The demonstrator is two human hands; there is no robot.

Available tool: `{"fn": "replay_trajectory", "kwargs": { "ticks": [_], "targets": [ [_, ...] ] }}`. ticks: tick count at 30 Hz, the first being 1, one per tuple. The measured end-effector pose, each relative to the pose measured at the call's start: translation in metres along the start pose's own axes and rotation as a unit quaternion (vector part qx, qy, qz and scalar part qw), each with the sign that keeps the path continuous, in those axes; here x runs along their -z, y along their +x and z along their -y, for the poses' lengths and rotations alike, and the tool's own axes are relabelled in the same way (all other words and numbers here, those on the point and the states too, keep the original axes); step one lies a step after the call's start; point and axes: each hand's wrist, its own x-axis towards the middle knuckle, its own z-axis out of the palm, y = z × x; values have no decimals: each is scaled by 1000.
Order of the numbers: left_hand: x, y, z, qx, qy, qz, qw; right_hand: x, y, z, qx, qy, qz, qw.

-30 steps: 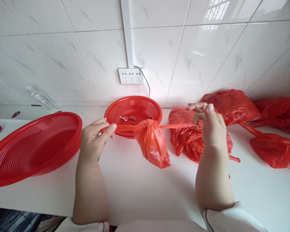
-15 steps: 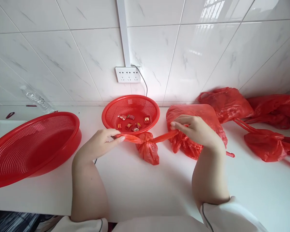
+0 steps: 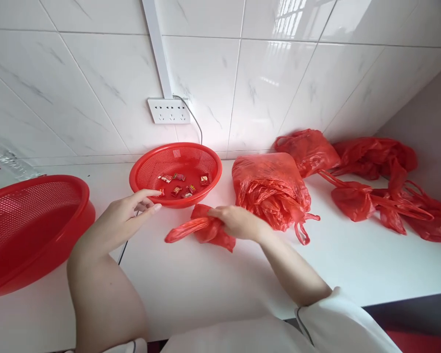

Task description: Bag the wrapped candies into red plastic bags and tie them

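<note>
My right hand [image 3: 237, 221] is closed on the neck of a small knotted red plastic bag [image 3: 215, 238], which rests on the white counter. One twisted handle of the bag sticks out toward the left, free. My left hand [image 3: 130, 215] holds nothing; its thumb and fingers are apart, close to the near left rim of a round red plastic basket [image 3: 211, 179]. Several small wrapped candies [image 3: 177, 190] lie in the bottom of that basket. What the bag contains is hidden.
A larger red basket [image 3: 83, 206] stands at the left, with a clear plastic bottle [image 3: 7, 159] behind it. Right of the small basket lies a bulky stack of red plastic bags [image 3: 268, 186]. More tied red bags [image 3: 353, 200] lie farther right. A power strip [image 3: 169, 111] is on the tiled wall.
My left hand has let go of its bag handle and opened. My right hand has moved from the other handle to the bag's knotted neck. The view has swung to the right.
</note>
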Motion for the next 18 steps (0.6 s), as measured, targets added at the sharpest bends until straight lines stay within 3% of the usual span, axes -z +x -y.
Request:
{"fn": "replay_trajectory", "kwargs": {
  "ticks": [3, 5, 7, 9, 11, 14, 17, 18],
  "targets": [
    [-1, 1, -2, 0, 5, 8, 1000, 43, -49, -16, -21, 70, -137, 988],
    [-1, 1, -1, 0, 15, 4, 1000, 70, -90, -26, -100, 42, -251, 962],
    [1, 1, 1, 1, 29, 1, 1000, 94, -129, -38, -214, 12, -366, 905],
    [1, 2, 3, -7, 43, -1, 999, 115, -161, -59, -331, -4, -449, 830],
    [1, 3, 3, -20, 48, -3, 999, 135, -184, -92, -427, -23, -476, 769],
    [-1, 4, 2, -27, 40, -5, 999, 162, -202, -158, -507, -25, -517, 690],
    [-3, 4, -2, -17, 30, 0, 999, 174, -211, -218, -587, 12, -545, 599],
    [-4, 4, -4, -12, 27, 5, 1000, 174, -214, -233, -573, 8, -563, 595]
  ]
}}
